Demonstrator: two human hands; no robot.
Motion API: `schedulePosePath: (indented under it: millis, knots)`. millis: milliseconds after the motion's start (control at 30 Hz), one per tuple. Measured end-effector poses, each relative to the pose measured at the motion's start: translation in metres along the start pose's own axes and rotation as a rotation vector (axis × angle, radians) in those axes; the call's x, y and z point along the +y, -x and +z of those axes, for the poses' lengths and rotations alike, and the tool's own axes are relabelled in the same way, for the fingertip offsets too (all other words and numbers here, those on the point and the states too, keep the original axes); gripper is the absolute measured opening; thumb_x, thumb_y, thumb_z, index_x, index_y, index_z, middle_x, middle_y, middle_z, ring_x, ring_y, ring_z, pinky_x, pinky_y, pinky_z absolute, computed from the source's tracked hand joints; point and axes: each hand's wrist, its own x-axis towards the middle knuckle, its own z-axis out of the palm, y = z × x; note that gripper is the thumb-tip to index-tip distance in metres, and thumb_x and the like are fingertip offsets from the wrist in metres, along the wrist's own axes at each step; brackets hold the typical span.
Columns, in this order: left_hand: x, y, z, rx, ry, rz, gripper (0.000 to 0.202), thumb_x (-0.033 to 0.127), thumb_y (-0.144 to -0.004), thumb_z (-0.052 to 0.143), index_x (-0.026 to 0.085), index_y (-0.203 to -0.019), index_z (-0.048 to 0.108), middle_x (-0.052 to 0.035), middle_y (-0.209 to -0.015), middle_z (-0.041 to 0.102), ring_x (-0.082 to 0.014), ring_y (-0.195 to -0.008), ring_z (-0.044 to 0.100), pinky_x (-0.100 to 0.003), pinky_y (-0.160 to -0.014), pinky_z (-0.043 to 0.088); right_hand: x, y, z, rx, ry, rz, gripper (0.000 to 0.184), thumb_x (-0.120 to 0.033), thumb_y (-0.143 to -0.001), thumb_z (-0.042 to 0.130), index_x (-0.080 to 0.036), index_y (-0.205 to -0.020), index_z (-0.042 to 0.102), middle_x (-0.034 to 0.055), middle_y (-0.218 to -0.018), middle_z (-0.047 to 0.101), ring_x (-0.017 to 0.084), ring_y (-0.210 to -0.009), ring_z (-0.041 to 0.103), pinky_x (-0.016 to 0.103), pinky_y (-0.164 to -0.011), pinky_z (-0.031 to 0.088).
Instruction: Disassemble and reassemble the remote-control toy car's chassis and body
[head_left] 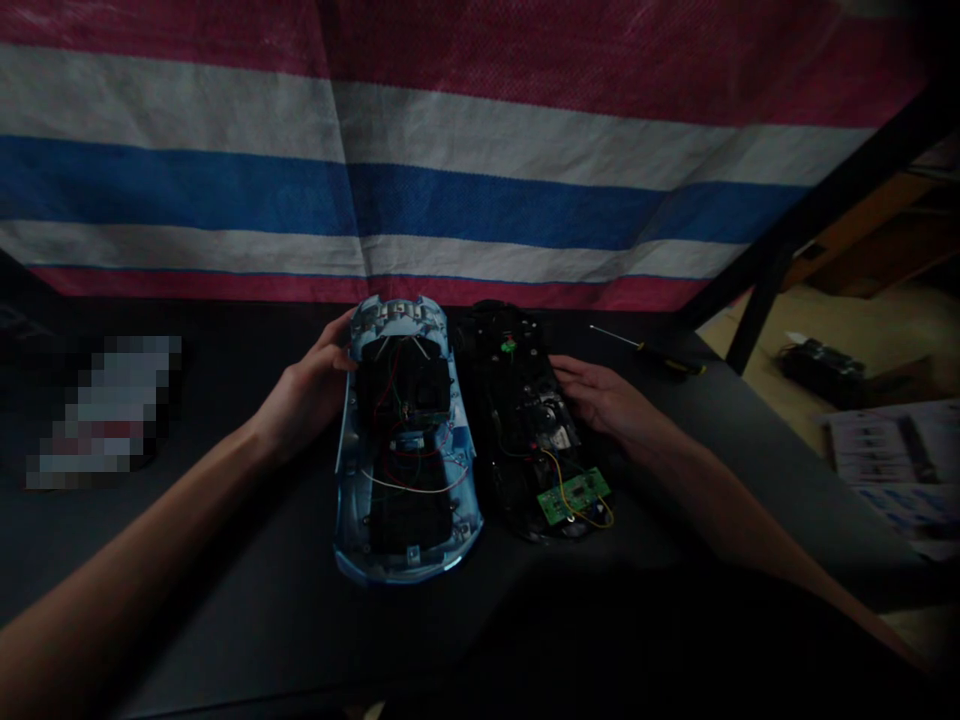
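Both arms reached forward, bare along the stretch in view. The left forearm (161, 530) ran up from the lower left corner, slanting inward to its wrist (264, 438). The left grip (309, 382) had its back turned outward, the thumb (341, 358) pointing inward and the fingers bent, their tips hidden. The right forearm (739, 520) slanted in from the lower right. The right grip (596, 395) stood roughly level with the left one, its fingers (571, 372) close together, pointing inward and only slightly bent, tips partly out of sight.
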Motion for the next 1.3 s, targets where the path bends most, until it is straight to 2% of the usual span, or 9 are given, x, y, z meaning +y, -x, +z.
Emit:
schedulePosePath:
  millis: [200, 300, 467, 567, 767, 933, 1067, 1167, 1300]
  knots:
    - [-0.001, 0.0, 0.0, 0.024, -0.032, -0.018, 0.08, 0.017, -0.081, 0.067, 0.028, -0.16, 0.058, -0.0053, -0.14, 0.074, -0.0322, -0.124, 0.067, -0.041, -0.091, 0.059, -0.003, 0.001, 0.002, 0.001, -0.026, 0.012, 0.04, -0.027, -0.077, 0.085, -0.03, -0.117, 0.082, 0.0027, -0.121, 0.087, 0.021, -0.092, 0.08, 0.03, -0.073, 0.06]
    - [-0.003, -0.001, -0.001, 0.009, -0.021, 0.002, 0.079, 0.017, -0.081, 0.067, 0.028, -0.159, 0.058, -0.0052, -0.14, 0.074, -0.0336, -0.127, 0.066, -0.044, -0.096, 0.058, -0.003, -0.001, 0.001, 0.024, -0.041, 0.023, 0.041, -0.025, -0.075, 0.084, -0.03, -0.115, 0.082, 0.0013, -0.115, 0.087, 0.02, -0.089, 0.078, 0.028, -0.071, 0.058]
    - [-0.005, -0.002, -0.003, -0.015, 0.001, 0.015, 0.075, 0.017, -0.081, 0.069, 0.026, -0.155, 0.06, -0.0059, -0.141, 0.073, -0.0329, -0.123, 0.066, -0.046, -0.099, 0.057, -0.003, -0.002, 0.001, 0.02, -0.076, 0.043, 0.033, -0.035, -0.085, 0.078, -0.03, -0.117, 0.08, 0.0002, -0.107, 0.085, 0.019, -0.085, 0.076, 0.031, -0.072, 0.059]
    - [-0.004, -0.002, -0.002, -0.009, -0.002, 0.008, 0.076, 0.017, -0.08, 0.069, 0.025, -0.156, 0.058, -0.007, -0.142, 0.072, -0.0322, -0.122, 0.066, -0.045, -0.098, 0.057, -0.004, 0.002, 0.003, -0.01, -0.087, 0.054, 0.032, -0.039, -0.09, 0.077, -0.031, -0.121, 0.078, 0.0007, -0.114, 0.085, 0.022, -0.095, 0.079, 0.032, -0.079, 0.061]
    - [-0.005, -0.003, -0.002, 0.015, -0.02, -0.005, 0.08, 0.018, -0.078, 0.068, 0.025, -0.157, 0.056, -0.0071, -0.146, 0.07, -0.0316, -0.123, 0.066, -0.042, -0.094, 0.057, -0.007, 0.013, 0.009, -0.02, -0.113, 0.115, 0.047, -0.038, -0.093, 0.078, -0.036, -0.139, 0.07, -0.0007, -0.132, 0.084, 0.027, -0.119, 0.08, 0.043, -0.098, 0.064]
    - [-0.005, -0.003, -0.003, -0.005, -0.021, -0.007, 0.082, 0.018, -0.078, 0.068, 0.026, -0.158, 0.055, -0.0066, -0.145, 0.07, -0.0319, -0.12, 0.067, -0.044, -0.096, 0.057, -0.01, 0.012, 0.01, -0.001, -0.083, 0.086, 0.041, -0.034, -0.091, 0.076, -0.035, -0.131, 0.075, -0.001, -0.133, 0.084, 0.028, -0.129, 0.077, 0.045, -0.11, 0.062]
    - [-0.004, -0.002, -0.004, -0.019, -0.01, -0.002, 0.082, 0.018, -0.08, 0.068, 0.026, -0.16, 0.053, -0.0065, -0.141, 0.072, -0.0293, -0.114, 0.067, -0.043, -0.096, 0.056, -0.013, 0.015, 0.012, 0.059, -0.078, 0.085, 0.037, -0.031, -0.09, 0.075, -0.034, -0.127, 0.078, -0.0001, -0.135, 0.085, 0.028, -0.132, 0.076, 0.044, -0.115, 0.06]
    - [-0.003, -0.001, -0.003, -0.022, -0.005, -0.01, 0.085, 0.018, -0.08, 0.069, 0.024, -0.163, 0.051, -0.0074, -0.141, 0.072, -0.0288, -0.111, 0.066, -0.042, -0.096, 0.056, -0.017, 0.019, 0.016, 0.05, -0.104, 0.087, 0.038, -0.029, -0.093, 0.075, -0.034, -0.13, 0.078, -0.0014, -0.141, 0.082, 0.025, -0.135, 0.075, 0.04, -0.113, 0.061]
    - [-0.003, -0.001, -0.002, -0.007, 0.0, -0.016, 0.083, 0.018, -0.08, 0.069, 0.026, -0.16, 0.053, -0.0069, -0.142, 0.072, -0.029, -0.111, 0.067, -0.043, -0.095, 0.056, -0.019, 0.02, 0.017, -0.017, -0.143, 0.122, 0.04, -0.029, -0.096, 0.072, -0.035, -0.135, 0.077, -0.0009, -0.141, 0.083, 0.024, -0.126, 0.08, 0.036, -0.1, 0.066]
